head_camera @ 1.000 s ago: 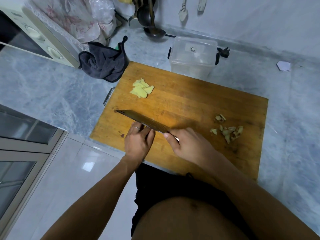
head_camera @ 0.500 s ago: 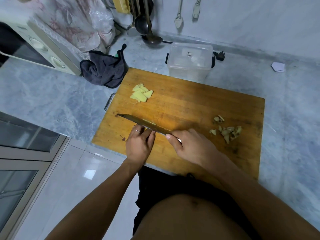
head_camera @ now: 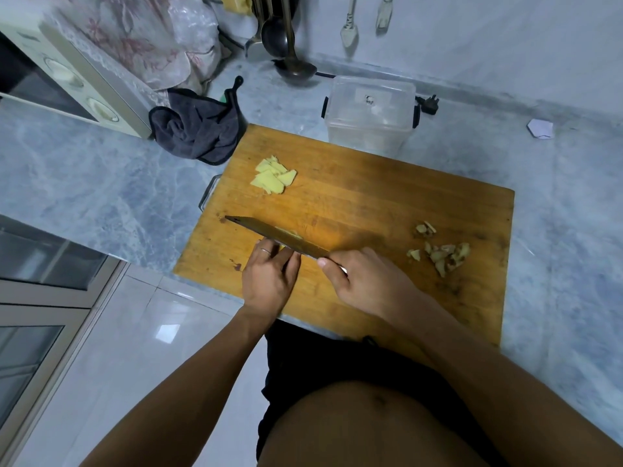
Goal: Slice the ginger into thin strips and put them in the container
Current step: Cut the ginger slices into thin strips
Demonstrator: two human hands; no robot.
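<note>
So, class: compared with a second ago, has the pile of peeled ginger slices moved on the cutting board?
No. The ginger slices lie by the same far-left corner of the cutting board; only the camera shifted.

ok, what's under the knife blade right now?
A sliver of pale ginger shows along the far side of the knife on the cutting board. The left hand steadies it; the rest is hidden by blade and fingers.
</note>
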